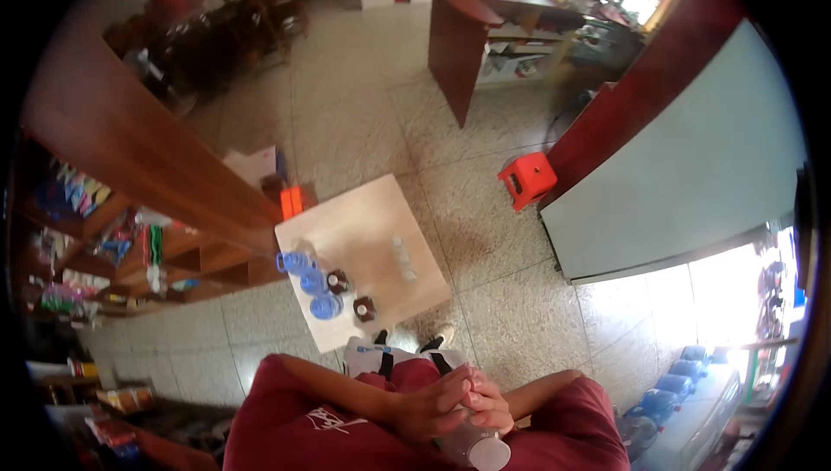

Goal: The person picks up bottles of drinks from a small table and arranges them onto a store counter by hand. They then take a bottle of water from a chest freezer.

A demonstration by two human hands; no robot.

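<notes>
Close to my chest, my left hand [428, 406] and my right hand [486, 402] are both wrapped round a clear bottle [467, 443]. Its round white end [491, 454] points toward the camera. The fingers meet at the top and hide the bottle's far end. In front of my feet stands a low, light wooden table [381, 211]. Along its left side are several translucent blue containers [325, 305], beside two dark brown containers with pale tops [364, 308]. A row of small clear pieces [404, 259] lies near the table's middle, too small to name.
An orange-red stool [530, 180] stands right of the table, by a large pale panel [675, 159]. Wooden shelves [190, 237] with goods line the left. A brown desk [459, 47] stands farther back. Large blue water bottles [671, 384] are at the lower right.
</notes>
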